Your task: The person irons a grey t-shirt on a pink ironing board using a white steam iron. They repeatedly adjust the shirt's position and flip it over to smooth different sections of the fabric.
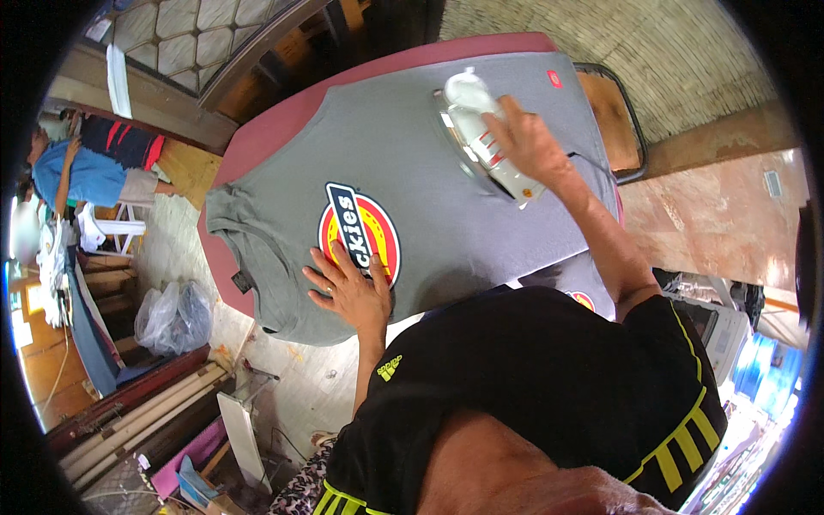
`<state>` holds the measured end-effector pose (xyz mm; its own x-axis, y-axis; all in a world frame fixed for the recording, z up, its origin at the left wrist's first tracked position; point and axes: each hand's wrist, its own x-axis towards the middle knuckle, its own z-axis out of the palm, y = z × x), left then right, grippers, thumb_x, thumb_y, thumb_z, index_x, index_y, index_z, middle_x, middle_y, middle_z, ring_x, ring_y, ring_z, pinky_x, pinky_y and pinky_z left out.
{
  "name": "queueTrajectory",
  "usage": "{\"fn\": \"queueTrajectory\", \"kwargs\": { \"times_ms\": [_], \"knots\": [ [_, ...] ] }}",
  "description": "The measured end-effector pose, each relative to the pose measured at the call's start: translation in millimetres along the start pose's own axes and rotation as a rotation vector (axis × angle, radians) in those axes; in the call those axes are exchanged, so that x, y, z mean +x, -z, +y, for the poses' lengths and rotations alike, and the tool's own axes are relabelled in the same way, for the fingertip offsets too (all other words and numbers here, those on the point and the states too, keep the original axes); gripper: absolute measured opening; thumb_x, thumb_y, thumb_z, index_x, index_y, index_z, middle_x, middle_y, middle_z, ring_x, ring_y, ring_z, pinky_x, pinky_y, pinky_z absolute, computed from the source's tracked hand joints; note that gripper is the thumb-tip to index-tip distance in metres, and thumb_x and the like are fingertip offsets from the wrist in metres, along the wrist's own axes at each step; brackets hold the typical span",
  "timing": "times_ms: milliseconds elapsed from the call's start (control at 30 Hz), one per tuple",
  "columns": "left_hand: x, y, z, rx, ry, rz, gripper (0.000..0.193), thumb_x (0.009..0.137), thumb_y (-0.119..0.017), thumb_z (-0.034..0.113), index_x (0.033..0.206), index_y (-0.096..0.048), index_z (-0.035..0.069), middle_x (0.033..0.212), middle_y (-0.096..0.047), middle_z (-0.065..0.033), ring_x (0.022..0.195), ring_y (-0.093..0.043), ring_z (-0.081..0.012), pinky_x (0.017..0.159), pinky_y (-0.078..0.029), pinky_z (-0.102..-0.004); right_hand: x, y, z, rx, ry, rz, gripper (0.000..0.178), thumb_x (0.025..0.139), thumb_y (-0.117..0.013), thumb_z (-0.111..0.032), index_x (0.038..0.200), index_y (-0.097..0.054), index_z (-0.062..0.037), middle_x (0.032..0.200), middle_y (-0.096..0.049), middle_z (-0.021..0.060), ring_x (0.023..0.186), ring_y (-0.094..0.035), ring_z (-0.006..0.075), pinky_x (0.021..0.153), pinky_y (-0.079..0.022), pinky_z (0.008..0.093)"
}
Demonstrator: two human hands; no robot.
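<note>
A grey sleeveless shirt (pixel 412 154) lies spread over a maroon ironing board (pixel 287 129), its neckline toward the left. A round red, yellow and dark blue print marks its chest. My left hand (pixel 350 290) rests flat on the shirt with fingers spread, partly covering that print. Near the shirt's far right end, my right hand (pixel 525 144) grips a white and silver clothes iron (pixel 470 116). The iron appears tilted on its side, its metal edge toward the left; whether it touches the cloth I cannot tell. A small red tag (pixel 554 79) sits near the hem.
Behind the board's right end stands a brown chair (pixel 611 120) with a black frame. A clear plastic bag (pixel 174 318) lies on the floor at left, near long poles (pixel 142 421). Farther left is another person in a blue shirt (pixel 90 172). A lattice gate (pixel 184 39) borders the far left.
</note>
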<state>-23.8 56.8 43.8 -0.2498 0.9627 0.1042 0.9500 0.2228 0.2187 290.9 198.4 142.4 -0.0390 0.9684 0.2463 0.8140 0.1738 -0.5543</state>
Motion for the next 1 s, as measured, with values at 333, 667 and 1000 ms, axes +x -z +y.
{"fn": "queueTrajectory", "kwargs": {
  "times_ms": [333, 667, 1000],
  "knots": [
    [2, 1, 4, -0.045, -0.018, 0.044, 0.074, 0.095, -0.045, 0.056, 0.152, -0.036, 0.010, 0.162, -0.017, -0.0206, 0.148, -0.006, -0.0497, 0.111, -0.002, -0.0701, 154, -78, -54, -0.101, 0.190, -0.071, 0.045, 0.101, -0.049, -0.040, 0.118, -0.055, 0.0011, 0.099, -0.067, 0.0315, 0.084, -0.070, 0.0427, 0.074, -0.057, 0.0473],
    [-2, -6, 1, -0.046, -0.039, 0.149, 0.073, 0.094, -0.047, 0.057, 0.149, -0.042, 0.010, 0.159, -0.026, -0.0218, 0.146, -0.016, -0.0508, 0.111, -0.010, -0.0700, 85, -33, 32, -0.167, 0.340, -0.096, 0.042, 0.097, -0.049, -0.036, 0.111, -0.058, 0.0019, 0.102, -0.066, 0.0300, 0.091, -0.064, 0.0488, 0.078, -0.051, 0.0570],
    [2, -28, -21, -0.022, -0.089, 0.300, 0.073, 0.094, -0.044, 0.061, 0.148, -0.042, 0.011, 0.156, -0.033, -0.0227, 0.141, -0.026, -0.0534, 0.108, -0.019, -0.0715, -34, -30, 30, -0.171, 0.034, -0.112, 0.050, 0.097, -0.051, -0.046, 0.118, -0.056, -0.0013, 0.108, -0.065, 0.0295, 0.096, -0.066, 0.0421, 0.076, -0.054, 0.0509]
  ]
}}
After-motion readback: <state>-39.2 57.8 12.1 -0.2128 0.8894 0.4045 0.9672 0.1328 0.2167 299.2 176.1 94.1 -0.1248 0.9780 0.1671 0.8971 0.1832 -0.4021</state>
